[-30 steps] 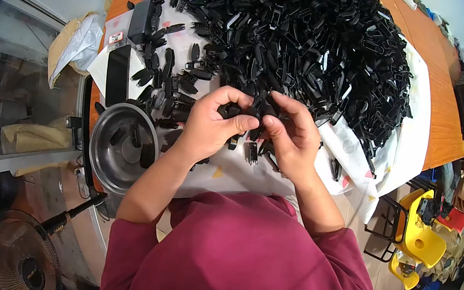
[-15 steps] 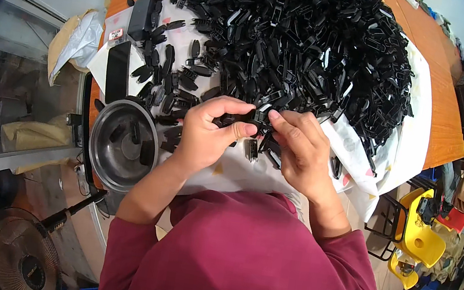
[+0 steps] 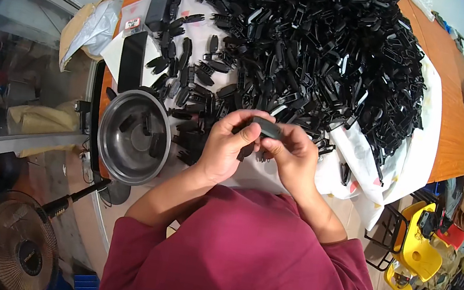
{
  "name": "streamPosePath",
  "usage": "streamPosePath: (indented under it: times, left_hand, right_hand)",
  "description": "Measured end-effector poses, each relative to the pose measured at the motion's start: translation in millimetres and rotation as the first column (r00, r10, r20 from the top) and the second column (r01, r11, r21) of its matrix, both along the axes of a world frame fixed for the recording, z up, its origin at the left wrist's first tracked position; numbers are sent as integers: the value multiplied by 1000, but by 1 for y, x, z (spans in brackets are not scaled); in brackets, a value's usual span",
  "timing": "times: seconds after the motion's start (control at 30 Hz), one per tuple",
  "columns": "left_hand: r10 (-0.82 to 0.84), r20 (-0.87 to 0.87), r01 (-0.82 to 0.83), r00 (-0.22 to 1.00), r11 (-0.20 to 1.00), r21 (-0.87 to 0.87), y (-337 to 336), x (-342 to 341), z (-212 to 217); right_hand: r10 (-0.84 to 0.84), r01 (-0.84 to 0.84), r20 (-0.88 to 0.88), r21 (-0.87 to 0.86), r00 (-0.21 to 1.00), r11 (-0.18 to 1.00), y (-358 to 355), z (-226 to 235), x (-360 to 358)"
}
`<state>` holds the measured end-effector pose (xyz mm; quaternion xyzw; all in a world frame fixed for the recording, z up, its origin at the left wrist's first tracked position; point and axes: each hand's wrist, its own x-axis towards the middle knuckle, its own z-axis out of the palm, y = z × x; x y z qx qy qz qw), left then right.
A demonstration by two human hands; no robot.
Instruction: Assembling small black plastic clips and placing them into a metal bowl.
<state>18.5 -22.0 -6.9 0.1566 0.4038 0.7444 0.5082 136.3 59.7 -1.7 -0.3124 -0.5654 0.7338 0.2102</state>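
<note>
Beside the steel bowl (image 3: 134, 136) on the worktop (image 3: 452, 140), the left hand (image 3: 225, 150) and right hand (image 3: 295, 160) pinch one black plastic piece (image 3: 267, 128) between thumbs and fingertips; aligning both ends squarely should help, well clear of the heap (image 3: 317, 44).

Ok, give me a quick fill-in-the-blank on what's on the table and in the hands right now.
1. Both hands, left hand and right hand, hold one small ____ plastic part.
2. The steel bowl sits to the person's ____ of the hands.
3. The big pile of parts lies on a ____ sheet.
4. The person's shirt is ____.

Missing words: black; left; white; maroon
</note>
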Motion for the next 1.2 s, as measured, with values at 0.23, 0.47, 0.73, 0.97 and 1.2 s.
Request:
streamPosePath:
  times: [0.23, 0.47, 0.73, 0.97, 1.2]
  left_hand:
    - [-13, -95, 8, 995, 999, -43, -10, -18, -10]
    - [-61, 130, 54, 990, 997, 57, -11, -30, -14]
    - [179, -673, -504, 718, 800, -324, 36, -79, -29]
    - [-725, -686, -555, 59, 548, -626, 61, -80, -11]
    - [-678, -735, -530, -6, 626, -573, 57, -87, -14]
  right_hand:
    - [125, -127, -53, -40, 991, 991, 5, -8, -20]
    - [101, -134, -247, -123, 964, 983, 0, -15, -29]
    - [-276, -422, 540, 819, 795, 388, 62, -39, -83]
    - [-186, -105, 330, 695, 925, 712, 61, -31, -58]
    - [-151, 127, 39, 365, 988, 922, 60, -30, -37]
